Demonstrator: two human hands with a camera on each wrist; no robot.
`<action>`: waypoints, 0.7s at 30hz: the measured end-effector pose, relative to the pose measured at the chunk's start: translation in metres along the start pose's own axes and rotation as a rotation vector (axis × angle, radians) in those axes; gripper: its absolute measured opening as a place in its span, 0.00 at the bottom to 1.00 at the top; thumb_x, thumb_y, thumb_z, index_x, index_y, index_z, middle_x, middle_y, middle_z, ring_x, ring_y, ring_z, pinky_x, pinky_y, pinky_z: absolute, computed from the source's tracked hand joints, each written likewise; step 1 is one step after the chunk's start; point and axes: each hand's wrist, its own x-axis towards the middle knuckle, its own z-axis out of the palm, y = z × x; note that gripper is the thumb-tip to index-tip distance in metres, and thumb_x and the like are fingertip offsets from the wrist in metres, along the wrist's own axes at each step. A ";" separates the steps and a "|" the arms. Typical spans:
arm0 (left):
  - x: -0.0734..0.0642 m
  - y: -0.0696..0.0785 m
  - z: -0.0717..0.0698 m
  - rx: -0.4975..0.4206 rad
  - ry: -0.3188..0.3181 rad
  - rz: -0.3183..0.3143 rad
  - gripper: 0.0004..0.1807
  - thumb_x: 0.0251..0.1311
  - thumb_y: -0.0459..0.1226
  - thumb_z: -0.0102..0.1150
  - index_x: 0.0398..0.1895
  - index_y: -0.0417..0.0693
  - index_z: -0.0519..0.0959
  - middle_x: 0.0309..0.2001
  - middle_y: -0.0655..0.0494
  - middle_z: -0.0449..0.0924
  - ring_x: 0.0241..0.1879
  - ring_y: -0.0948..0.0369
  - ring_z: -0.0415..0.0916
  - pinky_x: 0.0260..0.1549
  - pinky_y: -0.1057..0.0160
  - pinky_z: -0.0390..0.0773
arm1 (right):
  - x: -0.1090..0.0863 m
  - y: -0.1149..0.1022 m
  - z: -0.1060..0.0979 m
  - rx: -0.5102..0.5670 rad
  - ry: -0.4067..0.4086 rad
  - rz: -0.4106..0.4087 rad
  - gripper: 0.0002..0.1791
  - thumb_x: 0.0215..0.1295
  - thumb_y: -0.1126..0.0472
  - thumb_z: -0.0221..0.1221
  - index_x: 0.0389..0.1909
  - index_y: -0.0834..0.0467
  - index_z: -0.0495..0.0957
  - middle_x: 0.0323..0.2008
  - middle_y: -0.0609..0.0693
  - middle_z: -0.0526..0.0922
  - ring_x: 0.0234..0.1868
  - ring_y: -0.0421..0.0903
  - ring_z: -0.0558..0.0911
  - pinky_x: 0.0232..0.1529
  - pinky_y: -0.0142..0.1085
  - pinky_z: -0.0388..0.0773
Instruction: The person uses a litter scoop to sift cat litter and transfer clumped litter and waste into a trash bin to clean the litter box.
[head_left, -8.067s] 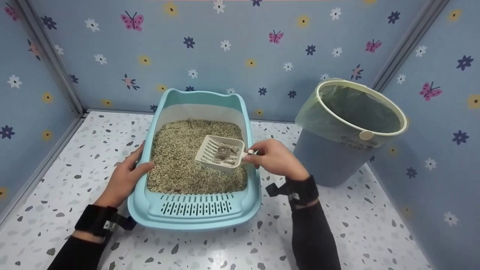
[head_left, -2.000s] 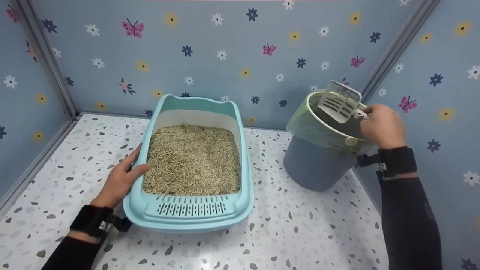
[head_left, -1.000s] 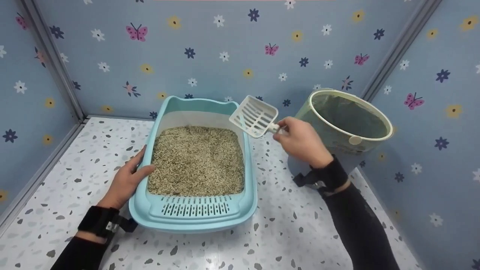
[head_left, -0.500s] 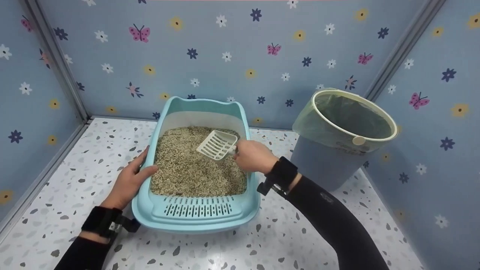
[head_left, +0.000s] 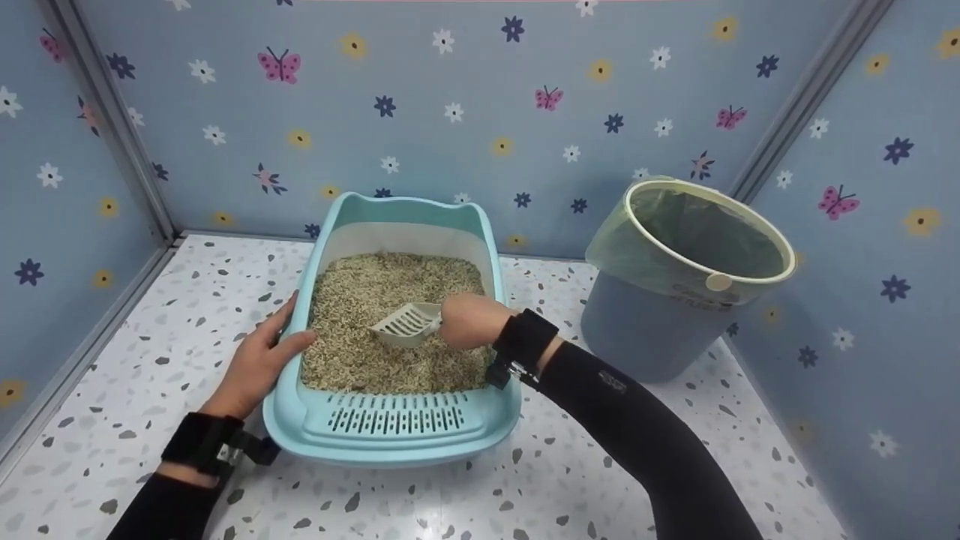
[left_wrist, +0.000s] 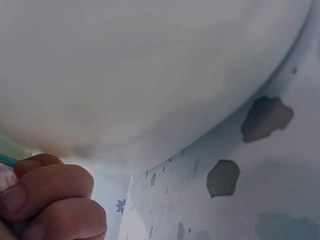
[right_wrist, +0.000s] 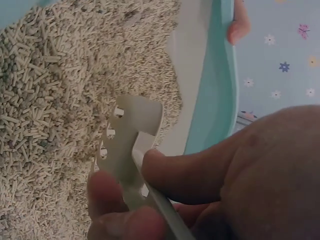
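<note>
A light-blue litter box (head_left: 394, 448) with a white inner wall holds pellet cat litter (head_left: 360, 300). My left hand (head_left: 251, 367) grips the box's left rim, thumb on top; the left wrist view shows its fingers (left_wrist: 55, 195) curled beside the white wall. My right hand (head_left: 474, 321) holds a pale slotted litter scoop (head_left: 407, 322) by its handle. The scoop is tilted in the right half of the box, its front edge at the litter. In the right wrist view, the thumb (right_wrist: 185, 172) presses along the handle, and no clump shows in the scoop.
A blue-grey bin (head_left: 637, 322) lined with a greenish bag (head_left: 615, 244) under a cream ring (head_left: 750, 281) stands at the right. Patterned wall panels (head_left: 450, 82) enclose the speckled floor (head_left: 442, 510) behind and at both sides.
Earlier the scoop carried brown clumps, then was tipped over the bin. My right hand has since brought it back left, down to the litter. My left hand stays on the rim.
</note>
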 end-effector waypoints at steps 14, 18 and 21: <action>0.000 -0.001 -0.002 0.007 0.001 -0.010 0.42 0.86 0.49 0.59 0.92 0.69 0.48 0.91 0.47 0.46 0.74 0.39 0.73 0.56 0.75 0.79 | 0.018 -0.008 0.012 -0.114 -0.050 -0.005 0.27 0.84 0.65 0.54 0.18 0.51 0.64 0.19 0.45 0.64 0.19 0.42 0.64 0.23 0.34 0.62; 0.000 -0.002 -0.002 0.009 0.001 -0.009 0.42 0.86 0.49 0.58 0.92 0.68 0.48 0.91 0.47 0.46 0.74 0.39 0.73 0.56 0.76 0.79 | 0.018 -0.006 0.013 -0.030 -0.046 0.029 0.26 0.84 0.62 0.56 0.19 0.51 0.66 0.18 0.44 0.67 0.17 0.41 0.66 0.23 0.34 0.65; 0.001 -0.001 -0.001 0.017 -0.001 -0.008 0.42 0.86 0.49 0.58 0.92 0.68 0.48 0.91 0.46 0.46 0.73 0.39 0.74 0.56 0.75 0.80 | 0.015 -0.004 0.013 0.020 -0.023 0.066 0.22 0.81 0.60 0.60 0.22 0.51 0.69 0.20 0.45 0.70 0.20 0.43 0.70 0.25 0.36 0.69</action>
